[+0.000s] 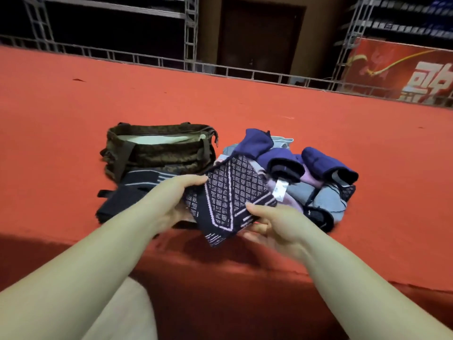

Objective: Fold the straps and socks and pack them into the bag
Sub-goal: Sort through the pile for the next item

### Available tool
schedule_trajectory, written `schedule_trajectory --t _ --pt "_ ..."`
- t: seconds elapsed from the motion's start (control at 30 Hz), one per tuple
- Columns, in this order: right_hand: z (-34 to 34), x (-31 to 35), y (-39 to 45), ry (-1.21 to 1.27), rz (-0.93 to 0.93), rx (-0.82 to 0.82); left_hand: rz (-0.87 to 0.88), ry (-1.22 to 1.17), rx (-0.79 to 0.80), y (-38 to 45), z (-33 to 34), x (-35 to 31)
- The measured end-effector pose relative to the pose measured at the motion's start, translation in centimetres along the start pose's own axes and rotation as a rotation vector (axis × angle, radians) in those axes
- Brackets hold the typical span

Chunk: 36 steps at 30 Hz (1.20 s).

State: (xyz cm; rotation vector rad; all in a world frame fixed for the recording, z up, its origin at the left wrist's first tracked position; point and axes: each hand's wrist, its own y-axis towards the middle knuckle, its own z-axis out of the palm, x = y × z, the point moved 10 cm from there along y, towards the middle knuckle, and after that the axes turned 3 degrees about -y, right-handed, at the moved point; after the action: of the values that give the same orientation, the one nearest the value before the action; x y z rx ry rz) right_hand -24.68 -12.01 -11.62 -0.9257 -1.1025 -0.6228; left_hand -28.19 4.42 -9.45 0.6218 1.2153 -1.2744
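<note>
Both hands, left [182,200] and right [266,223], had a grip on a patterned sock [229,192] above the red platform [73,123], while the unsorted pile [306,173] and open bag [159,149] suggested packing had barely begun.

open bag mouth [157,139] clear from above; sock pile [306,173] close beside it, right.
</note>
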Motion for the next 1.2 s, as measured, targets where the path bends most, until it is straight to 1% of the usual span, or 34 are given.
schedule_trajectory --t 0.07,0.17,0.27,0.33,0.4,0.47,0.6,0.67,0.77,0.87,0.93,0.97,1.0,1.03,1.1,1.13,1.2 --pt "0.2 2.4 1.8 -0.091 -0.092 -0.108 0.008 0.185 -0.041 0.3 -2.1 -1.8" --pt "0.0 5.5 4.5 -0.336 -0.260 -0.300 0.030 0.425 -0.134 1.4 -3.9 -3.5" --pt "0.9 6.9 5.7 -0.573 -0.338 -0.402 0.108 0.701 -0.212 3.0 -4.4 -4.2" --pt "1.4 6.8 6.4 -0.672 -0.349 -0.404 0.181 0.907 -0.232 4.0 -4.2 -4.3" --pt "2.2 6.4 7.0 -0.738 -0.371 -0.369 0.225 1.100 -0.286 4.1 -4.1 -4.1" --pt "2.7 5.7 7.5 -0.805 -0.396 -0.349 0.265 1.237 -0.332 3.7 -3.8 -3.9" --pt "3.2 4.0 8.0 -0.892 -0.434 -0.322 0.297 1.345 -0.391 3.3 -4.1 -3.7" --pt "3.6 3.3 8.2 -0.930 -0.469 -0.301 0.301 1.407 -0.394 3.4 -4.2 -3.6" --pt "4.1 2.5 8.5 -0.979 -0.514 -0.248 0.292 1.535 -0.388 3.4 -3.8 -3.1" --pt "4.4 1.7 8.8 -1.092 -0.506 -0.203 0.313 1.699 -0.415 3.1 -3.0 -3.2" --pt "4.6 1.6 9.0 -1.170 -0.530 -0.204 0.447 1.855 -0.374 3.2 -1.2 -3.3" --pt "4.7 1.5 9.1 -1.202 -0.535 -0.199 0.526 1.922 -0.306 3.6 -0.1 -2.9" --pt "4.8 1.4 9.3 -1.238 -0.524 -0.189 0.558 1.966 -0.213 4.1 0.7 -2.1" --pt "4.9 1.3 9.4 -1.280 -0.506 -0.175 0.529 1.980 -0.125 4.8 0.9 -1.1" --pt "4.8 1.1 9.6 -1.353 -0.474 -0.150 0.375 1.982 -0.004 6.2 0.2 0.6" --pt "4.8 0.9 9.8 -1.385 -0.454 -0.134 0.310 1.979 0.031 6.6 -0.2 1.3" --pt "4.6 0.3 10.1 -1.443 -0.401 -0.099 0.241 1.989 0.071 7.1 -0.8 2.2"
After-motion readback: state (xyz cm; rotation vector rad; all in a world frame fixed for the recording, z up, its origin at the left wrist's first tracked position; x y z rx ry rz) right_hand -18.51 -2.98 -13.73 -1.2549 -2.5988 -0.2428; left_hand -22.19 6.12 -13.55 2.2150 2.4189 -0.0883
